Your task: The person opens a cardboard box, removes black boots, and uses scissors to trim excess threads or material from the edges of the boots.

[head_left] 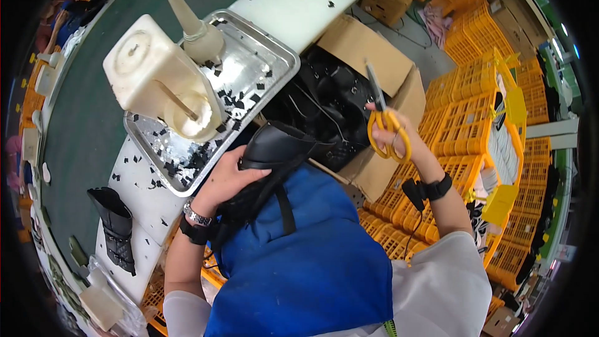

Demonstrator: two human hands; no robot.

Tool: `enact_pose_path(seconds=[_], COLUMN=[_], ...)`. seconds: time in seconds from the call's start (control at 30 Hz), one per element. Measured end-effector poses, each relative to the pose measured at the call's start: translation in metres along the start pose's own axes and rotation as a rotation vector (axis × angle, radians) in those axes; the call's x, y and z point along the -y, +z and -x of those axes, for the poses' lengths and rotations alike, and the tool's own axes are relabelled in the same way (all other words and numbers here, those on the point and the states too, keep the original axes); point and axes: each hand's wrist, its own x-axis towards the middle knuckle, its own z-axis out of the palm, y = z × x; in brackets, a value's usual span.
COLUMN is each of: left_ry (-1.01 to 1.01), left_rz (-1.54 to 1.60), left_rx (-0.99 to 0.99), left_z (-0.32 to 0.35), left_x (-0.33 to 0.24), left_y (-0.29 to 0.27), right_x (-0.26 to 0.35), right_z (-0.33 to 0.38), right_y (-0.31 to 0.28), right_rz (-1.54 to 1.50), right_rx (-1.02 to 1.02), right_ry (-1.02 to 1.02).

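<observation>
Scissors (385,118) (yellow-handled) in right hand (399,134), black boot (274,156) under left hand (226,178).

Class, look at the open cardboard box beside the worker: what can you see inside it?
Inside the cardboard box lie dark black pieces piled together, seemingly boot parts. The black boot under the left hand covers the near corner; the box's bottom is hidden.

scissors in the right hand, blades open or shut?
Shut, as far as the view shows: the scissors in the right hand show one narrow dark blade line above the yellow handles, no spread.
</observation>
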Motion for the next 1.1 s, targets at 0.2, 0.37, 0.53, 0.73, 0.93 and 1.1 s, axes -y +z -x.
enact_pose_path(seconds=[0.2,0.37,0.53,0.73,0.93,1.1], left_ry=[0.026,0.009,0.025,0.032,0.027,-0.065], left_rz=[-0.099,-0.068,-0.073,-0.062,-0.067,0.023], left_rx=[0.02,0.039,0.066,0.116,0.144,0.174], left_z=[-0.001,0.001,0.0,-0.003,-0.006,-0.006], left_x=[0.002,-0.001,0.003,0.0,0.005,0.008], left_y=[0.008,0.01,0.01,0.009,0.007,0.005], right_x=[0.003,0.005,0.009,0.003,-0.006,-0.016], right_z=[0.046,0.04,0.033,0.031,0.033,0.039], right_y=[0.011,0.012,0.013,0.014,0.019,0.023], right_rz=[0.434,0.511,0.532,0.534,0.594,0.262], right_rx=[0.277,0.356,0.428,0.465,0.428,0.498], right_ry=[0.011,-0.056,-0.001,-0.121,-0.14,0.062])
